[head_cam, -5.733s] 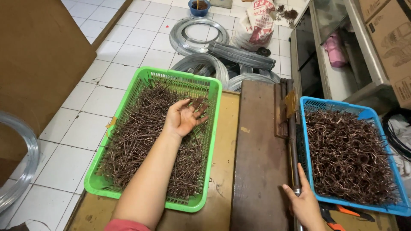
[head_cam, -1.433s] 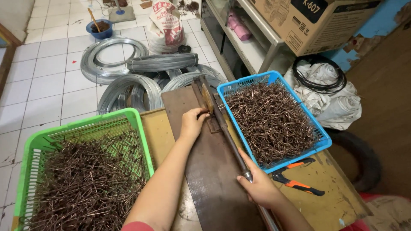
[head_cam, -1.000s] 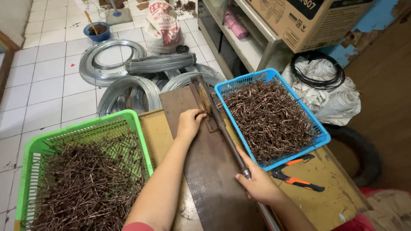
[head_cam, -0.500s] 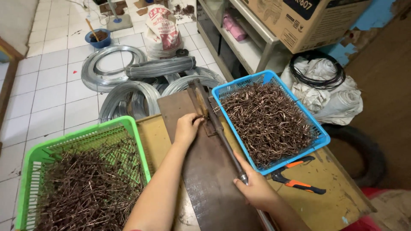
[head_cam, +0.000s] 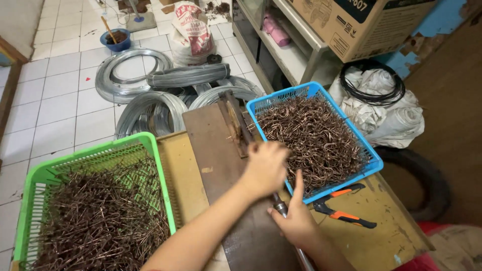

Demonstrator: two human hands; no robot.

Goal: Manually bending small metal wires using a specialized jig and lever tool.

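Note:
My left hand is blurred and curled, hovering over the metal lever bar beside the near-left edge of the blue basket; what it holds is hidden. My right hand grips the lever's handle low on the brown steel board, thumb raised. A small bending jig sits at the lever's far end. The blue basket is full of bent copper-coloured hooks. To the left, a green basket holds straight copper-coloured wire pieces.
Orange-handled pliers lie on the worn yellow tabletop by the blue basket. Grey wire coils, a sack and a blue bowl are on the tiled floor. A cardboard box, black cable coil and tyre stand right.
My left hand has left the jig and swung right and nearer, across the lever toward the blue basket. My right hand stays on the lever handle, which has shifted slightly.

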